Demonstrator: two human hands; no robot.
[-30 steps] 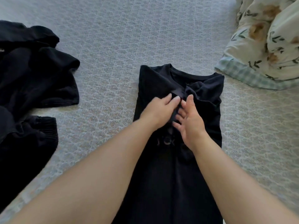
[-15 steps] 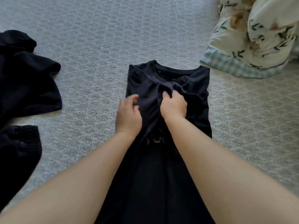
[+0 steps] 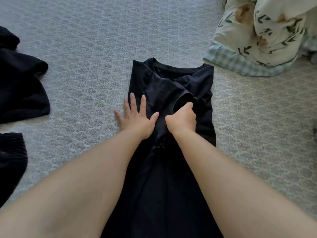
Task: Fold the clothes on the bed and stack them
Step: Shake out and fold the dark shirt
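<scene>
While the left hand [image 3: 137, 117] presses flat with spread fingers on the long black knit garment [image 3: 171, 169] mid-bed, the right hand [image 3: 182, 118] grips its folded sleeve. Fabric judged light, limp, non-slip — take it at folded edges. Hem cut off below; dark folds hard to read.

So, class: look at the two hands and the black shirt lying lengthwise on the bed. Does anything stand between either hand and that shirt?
Nothing visible does. The left hand presses flat on the black shirt at its left edge, and the right hand grips a folded-in sleeve. The dark clothes and the floral bedding lie off to the sides.
</scene>
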